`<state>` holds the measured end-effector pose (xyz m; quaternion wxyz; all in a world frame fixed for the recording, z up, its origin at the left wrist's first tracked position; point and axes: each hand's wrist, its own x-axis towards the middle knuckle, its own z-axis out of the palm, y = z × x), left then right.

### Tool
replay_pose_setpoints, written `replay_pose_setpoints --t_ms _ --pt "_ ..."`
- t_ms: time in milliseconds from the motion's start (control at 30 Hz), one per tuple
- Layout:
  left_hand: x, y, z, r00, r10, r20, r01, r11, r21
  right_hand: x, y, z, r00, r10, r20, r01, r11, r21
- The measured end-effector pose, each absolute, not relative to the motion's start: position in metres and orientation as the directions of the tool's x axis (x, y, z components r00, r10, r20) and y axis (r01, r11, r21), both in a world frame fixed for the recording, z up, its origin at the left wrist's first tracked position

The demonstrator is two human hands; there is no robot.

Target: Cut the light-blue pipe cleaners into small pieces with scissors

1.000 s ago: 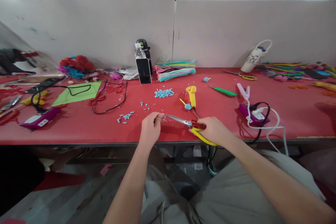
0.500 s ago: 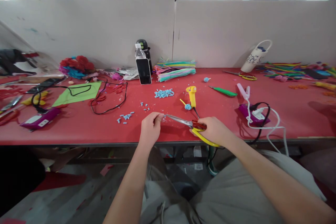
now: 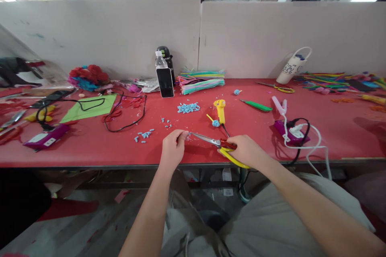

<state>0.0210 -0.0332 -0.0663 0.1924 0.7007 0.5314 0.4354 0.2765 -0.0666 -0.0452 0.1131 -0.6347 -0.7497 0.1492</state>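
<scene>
My left hand (image 3: 174, 146) is closed in a pinch, thumb against fingers, just above the table near its front edge. A tiny bit of a light-blue pipe cleaner piece (image 3: 189, 133) shows at its fingertips; the rest is hidden. My right hand (image 3: 245, 150) grips scissors (image 3: 208, 139) with red and yellow handles. Their blades point left, tips right beside the blue piece. Beyond my hands lie a pile of short blue pipe cleaner pieces (image 3: 188, 107) and a smaller scatter of them (image 3: 146, 134). A blue fuzzy ball on a yellow stem (image 3: 215, 123) rests by a yellow glue gun (image 3: 221, 110).
A phone (image 3: 165, 82) leans against bottles at the back, next to bundled pipe cleaners (image 3: 202, 82). Purple power strips (image 3: 46, 136) with cords lie left and right. A green-handled pointed tool (image 3: 257, 105), other scissors (image 3: 283, 88) and a white tumbler (image 3: 290, 70) are on the right.
The scissors and my right hand have shifted very slightly, with the handles a touch closer together. My left hand keeps its pinch in nearly the same place.
</scene>
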Motion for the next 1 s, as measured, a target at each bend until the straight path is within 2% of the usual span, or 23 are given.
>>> replay_pose_setpoints --t_ms 267,1000 --pt "0.0208 -0.0339 -0.0639 0.050 0.912 0.407 0.590 -0.356 0.724 0.2768 -0.0680 -0.0432 -0.159 0.987 -0.018 0.900 0.137 -0.413" --pt "0.0217 -0.0347 -0.0643 0.036 0.917 0.398 0.572 -0.346 0.744 0.2731 -0.0680 -0.0404 -0.169 0.986 -0.009 0.921 0.155 -0.358"
